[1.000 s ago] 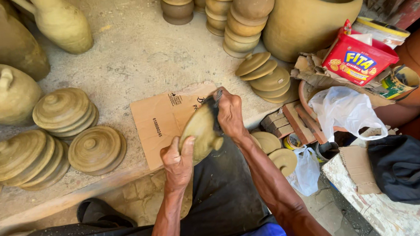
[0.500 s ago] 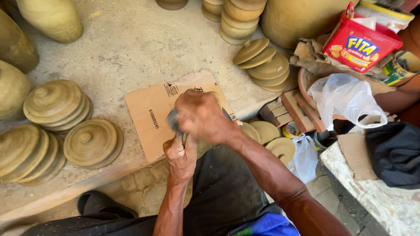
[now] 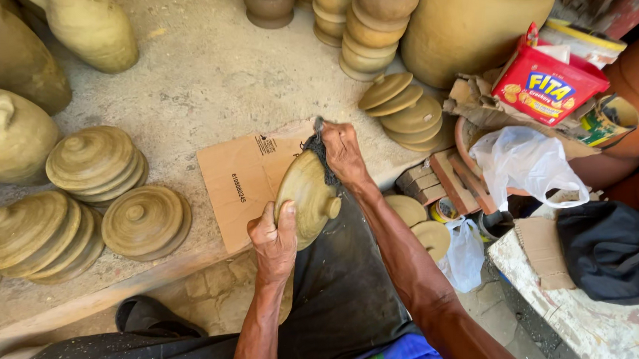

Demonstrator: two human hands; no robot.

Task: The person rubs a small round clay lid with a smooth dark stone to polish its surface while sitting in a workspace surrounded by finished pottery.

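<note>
Left hand (image 3: 273, 236) grips the near edge of a clay lid (image 3: 307, 196), thumb on top, fingers closed under the rim; the lid is held tilted over the person's lap, its small knob pointing to the right. Right hand (image 3: 342, 150) is closed around a dark rag (image 3: 326, 157) and presses it against the far upper edge of the lid; something thin sticks out above the fist, possibly a tool, but the view is too poor to tell. The hands sit apart, one at each end of the lid. Landmark: the lid. Directly behind and left of it a flat piece of brown cardboard (image 3: 243, 180) lies on the grey concrete ledge (image 3: 205, 76). Left of the lid, on the ledge, stand three stacks of knobbed clay lids (image 3: 145, 221), the nearest just beyond the cardboard. Far left of the lid are rounded clay pots (image 3: 7, 137). Right of and behind the lid, a leaning stack of plain clay discs (image 3: 407, 113); beyond it, columns of stacked clay bowls (image 3: 373, 24) and a large clay jar (image 3: 471, 18). Right of the lid, lower down, two more lids (image 3: 420, 221) beside a white plastic bag (image 3: 526, 165); a red cracker box (image 3: 548, 87) sits above the bag. Far right of the lid, a black bag (image 3: 618, 247) rests on a worn white surface (image 3: 589, 325).
</note>
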